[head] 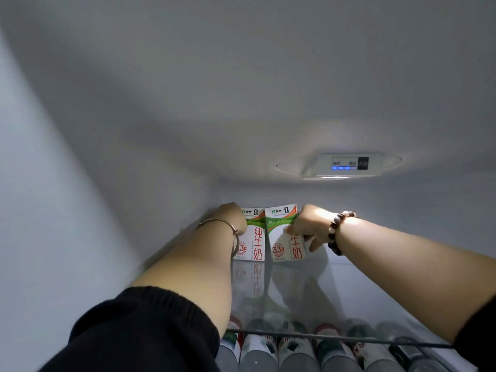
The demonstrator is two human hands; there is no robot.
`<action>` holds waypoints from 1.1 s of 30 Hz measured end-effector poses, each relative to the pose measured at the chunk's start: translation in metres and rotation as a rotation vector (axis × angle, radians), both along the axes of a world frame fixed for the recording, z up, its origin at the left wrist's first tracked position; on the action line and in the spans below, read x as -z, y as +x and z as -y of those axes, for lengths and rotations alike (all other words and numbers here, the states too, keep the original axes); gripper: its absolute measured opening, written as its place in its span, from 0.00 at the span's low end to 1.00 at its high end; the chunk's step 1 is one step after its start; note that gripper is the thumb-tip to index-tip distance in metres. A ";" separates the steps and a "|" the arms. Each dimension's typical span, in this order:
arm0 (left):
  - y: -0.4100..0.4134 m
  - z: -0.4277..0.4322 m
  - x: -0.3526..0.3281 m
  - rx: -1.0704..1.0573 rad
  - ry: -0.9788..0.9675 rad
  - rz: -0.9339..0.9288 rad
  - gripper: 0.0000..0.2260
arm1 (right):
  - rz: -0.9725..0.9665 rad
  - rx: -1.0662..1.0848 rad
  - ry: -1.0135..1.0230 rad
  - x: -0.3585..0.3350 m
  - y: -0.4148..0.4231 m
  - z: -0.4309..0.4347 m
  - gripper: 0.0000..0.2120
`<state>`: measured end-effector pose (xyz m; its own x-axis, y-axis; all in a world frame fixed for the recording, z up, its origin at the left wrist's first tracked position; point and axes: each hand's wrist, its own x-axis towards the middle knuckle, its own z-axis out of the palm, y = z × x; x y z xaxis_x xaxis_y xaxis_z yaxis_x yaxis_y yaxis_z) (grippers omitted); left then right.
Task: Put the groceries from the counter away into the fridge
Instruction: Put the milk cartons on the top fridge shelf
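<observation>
- Two white-green cardboard milk cartons (268,233) stand mid-frame on the glass fridge shelf (349,285).
- Left hand (233,217) and right hand (308,226) each grip one.
- Release pending; counter unseen.

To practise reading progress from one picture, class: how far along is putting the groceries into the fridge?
Done: the left milk carton and right milk carton stand side by side at the back of the glass shelf, above a row of bottles. In hand: the left hand and right hand each hold one. Left: letting go; the counter is out of view, so remaining groceries cannot be judged.
</observation>
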<state>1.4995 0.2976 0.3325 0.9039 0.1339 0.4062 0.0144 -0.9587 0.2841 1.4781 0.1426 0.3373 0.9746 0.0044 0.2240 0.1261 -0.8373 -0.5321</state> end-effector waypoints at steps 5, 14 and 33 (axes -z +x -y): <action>0.002 0.002 0.007 0.138 0.020 0.075 0.18 | -0.007 0.013 0.164 0.011 0.022 0.012 0.12; -0.003 -0.001 0.010 0.148 -0.024 0.101 0.08 | 0.027 0.028 0.072 0.018 0.029 0.013 0.14; -0.012 -0.003 0.012 0.159 -0.061 0.055 0.21 | -0.051 -0.135 0.310 0.027 0.030 0.009 0.09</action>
